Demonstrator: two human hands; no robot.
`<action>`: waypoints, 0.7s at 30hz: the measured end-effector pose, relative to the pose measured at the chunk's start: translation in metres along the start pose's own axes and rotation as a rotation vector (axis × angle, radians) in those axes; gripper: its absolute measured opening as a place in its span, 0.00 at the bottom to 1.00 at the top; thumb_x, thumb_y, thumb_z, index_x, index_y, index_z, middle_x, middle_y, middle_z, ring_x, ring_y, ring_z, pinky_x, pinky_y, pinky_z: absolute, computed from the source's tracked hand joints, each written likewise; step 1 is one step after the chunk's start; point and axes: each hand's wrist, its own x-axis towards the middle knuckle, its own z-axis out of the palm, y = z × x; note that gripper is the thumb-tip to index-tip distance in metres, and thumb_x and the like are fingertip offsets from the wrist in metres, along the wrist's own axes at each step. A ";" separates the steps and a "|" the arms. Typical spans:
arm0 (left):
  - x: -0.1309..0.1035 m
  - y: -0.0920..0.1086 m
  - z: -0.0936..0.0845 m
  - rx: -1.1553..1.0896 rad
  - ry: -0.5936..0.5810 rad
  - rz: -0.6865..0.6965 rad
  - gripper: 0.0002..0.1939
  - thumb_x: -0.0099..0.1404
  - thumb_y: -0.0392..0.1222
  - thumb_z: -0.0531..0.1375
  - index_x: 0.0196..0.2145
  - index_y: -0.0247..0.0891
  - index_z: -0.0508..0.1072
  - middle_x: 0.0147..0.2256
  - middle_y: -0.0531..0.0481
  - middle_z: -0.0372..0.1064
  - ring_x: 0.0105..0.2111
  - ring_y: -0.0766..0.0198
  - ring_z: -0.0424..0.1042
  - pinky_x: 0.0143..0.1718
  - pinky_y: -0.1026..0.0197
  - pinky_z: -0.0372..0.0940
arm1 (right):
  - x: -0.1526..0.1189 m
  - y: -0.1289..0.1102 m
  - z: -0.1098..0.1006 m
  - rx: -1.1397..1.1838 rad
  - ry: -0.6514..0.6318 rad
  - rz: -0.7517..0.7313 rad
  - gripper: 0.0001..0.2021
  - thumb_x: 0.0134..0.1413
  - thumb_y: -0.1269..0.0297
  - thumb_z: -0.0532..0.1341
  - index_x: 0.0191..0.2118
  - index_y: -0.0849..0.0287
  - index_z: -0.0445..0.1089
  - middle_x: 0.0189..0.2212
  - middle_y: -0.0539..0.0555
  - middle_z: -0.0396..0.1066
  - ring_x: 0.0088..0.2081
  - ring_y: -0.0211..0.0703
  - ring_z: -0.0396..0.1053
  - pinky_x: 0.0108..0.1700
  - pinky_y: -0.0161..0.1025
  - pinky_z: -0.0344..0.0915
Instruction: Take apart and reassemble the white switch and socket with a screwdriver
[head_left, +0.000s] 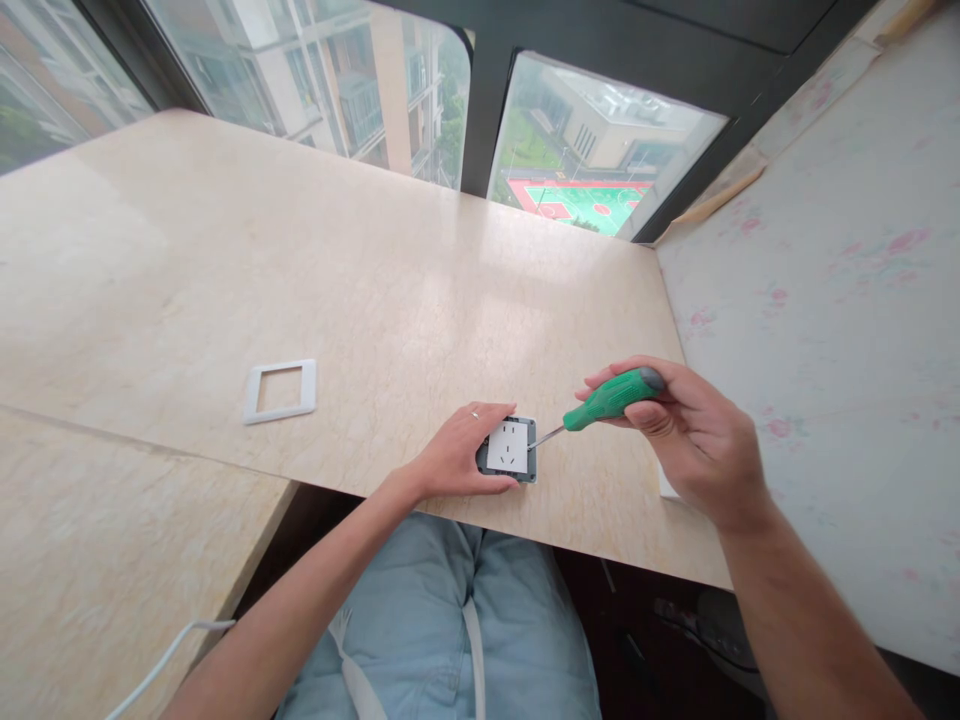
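Observation:
A wall socket [508, 450] with a white face and a dark grey frame lies face up near the counter's front edge. My left hand [457, 452] grips it from the left, fingers at its far edge and thumb at its near edge. In my right hand [690, 440] is a screwdriver [611, 399] with a green handle and a grey end cap. Its shaft slants down to the left, and the tip meets the right side of the socket's white face. Whether a screw sits under the tip is too small to tell.
A white socket cover frame [280, 391] lies on the stone counter [420, 300] to the left. Part of a white object [667, 484] shows behind my right hand. A papered wall [840, 330] bounds the right, windows the back. A white cable [169, 655] runs at lower left.

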 end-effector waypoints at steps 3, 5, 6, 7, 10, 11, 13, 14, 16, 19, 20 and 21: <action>0.000 0.000 0.000 0.001 0.003 0.004 0.47 0.57 0.57 0.69 0.68 0.43 0.55 0.62 0.39 0.64 0.61 0.45 0.64 0.62 0.42 0.59 | -0.001 0.001 -0.001 -0.005 0.009 0.001 0.13 0.65 0.56 0.61 0.52 0.53 0.70 0.45 0.56 0.78 0.46 0.53 0.79 0.46 0.52 0.80; 0.000 0.000 0.000 0.005 0.006 0.006 0.47 0.57 0.57 0.69 0.67 0.42 0.55 0.62 0.39 0.64 0.61 0.45 0.63 0.62 0.42 0.59 | -0.001 0.001 -0.001 -0.001 0.016 0.003 0.13 0.65 0.56 0.62 0.51 0.53 0.71 0.45 0.57 0.78 0.46 0.53 0.79 0.46 0.52 0.81; 0.000 0.000 0.001 0.007 0.008 0.008 0.47 0.57 0.56 0.69 0.67 0.41 0.55 0.61 0.39 0.64 0.61 0.45 0.64 0.62 0.42 0.59 | -0.001 0.001 -0.001 0.006 0.023 0.001 0.13 0.65 0.56 0.62 0.51 0.53 0.71 0.45 0.57 0.78 0.47 0.53 0.79 0.46 0.52 0.81; 0.000 -0.001 0.001 0.007 0.009 0.011 0.47 0.57 0.56 0.69 0.67 0.41 0.55 0.61 0.38 0.64 0.60 0.45 0.64 0.62 0.43 0.59 | -0.001 0.001 -0.001 0.014 0.031 -0.003 0.13 0.65 0.56 0.62 0.51 0.53 0.71 0.44 0.57 0.78 0.47 0.53 0.79 0.45 0.52 0.81; 0.000 -0.001 0.001 0.005 0.004 0.006 0.47 0.57 0.56 0.69 0.67 0.42 0.55 0.61 0.39 0.64 0.60 0.45 0.64 0.62 0.43 0.59 | -0.001 0.000 0.000 0.030 0.049 -0.007 0.13 0.65 0.57 0.62 0.51 0.53 0.71 0.44 0.57 0.78 0.46 0.52 0.79 0.45 0.50 0.81; 0.000 0.000 0.001 0.003 0.002 0.000 0.47 0.57 0.56 0.69 0.67 0.43 0.55 0.61 0.40 0.64 0.60 0.45 0.64 0.62 0.42 0.59 | -0.001 0.000 0.000 0.029 0.049 -0.005 0.12 0.65 0.57 0.62 0.51 0.53 0.71 0.44 0.57 0.78 0.46 0.52 0.79 0.45 0.50 0.81; 0.000 -0.001 0.001 0.001 0.000 -0.006 0.47 0.57 0.57 0.69 0.67 0.44 0.55 0.61 0.40 0.64 0.61 0.45 0.63 0.62 0.42 0.59 | -0.001 0.000 0.001 0.025 0.038 0.000 0.12 0.65 0.57 0.62 0.51 0.53 0.71 0.44 0.57 0.78 0.46 0.52 0.79 0.45 0.51 0.81; 0.000 -0.001 0.001 0.000 0.001 -0.005 0.47 0.56 0.57 0.69 0.67 0.43 0.55 0.61 0.39 0.64 0.61 0.45 0.63 0.62 0.42 0.59 | -0.001 0.001 0.001 0.024 0.032 -0.001 0.12 0.65 0.57 0.61 0.51 0.53 0.71 0.45 0.57 0.78 0.45 0.52 0.79 0.45 0.51 0.81; 0.000 -0.001 0.001 0.000 0.002 0.001 0.47 0.56 0.57 0.69 0.67 0.43 0.55 0.61 0.39 0.64 0.61 0.45 0.63 0.62 0.42 0.59 | -0.001 0.003 0.001 0.024 0.022 -0.001 0.12 0.65 0.58 0.61 0.51 0.53 0.71 0.45 0.56 0.78 0.45 0.51 0.79 0.45 0.50 0.81; 0.000 -0.001 0.001 0.000 -0.004 -0.002 0.48 0.57 0.58 0.69 0.68 0.44 0.54 0.62 0.39 0.64 0.61 0.45 0.63 0.62 0.42 0.58 | -0.001 0.004 0.001 0.024 0.025 0.004 0.12 0.65 0.58 0.61 0.51 0.53 0.70 0.45 0.56 0.78 0.46 0.51 0.79 0.45 0.50 0.81; 0.000 -0.001 0.001 0.000 -0.006 -0.006 0.48 0.57 0.58 0.68 0.68 0.45 0.53 0.62 0.40 0.63 0.61 0.44 0.63 0.62 0.41 0.58 | -0.001 0.005 0.001 0.023 0.026 0.007 0.12 0.65 0.58 0.61 0.51 0.53 0.70 0.45 0.56 0.78 0.45 0.51 0.79 0.45 0.50 0.81; 0.000 -0.001 0.001 -0.001 -0.007 -0.010 0.48 0.57 0.58 0.68 0.68 0.45 0.53 0.62 0.40 0.63 0.61 0.44 0.63 0.62 0.41 0.58 | 0.000 0.005 0.001 0.023 0.027 0.010 0.12 0.65 0.58 0.61 0.51 0.53 0.70 0.45 0.56 0.78 0.45 0.51 0.79 0.45 0.51 0.81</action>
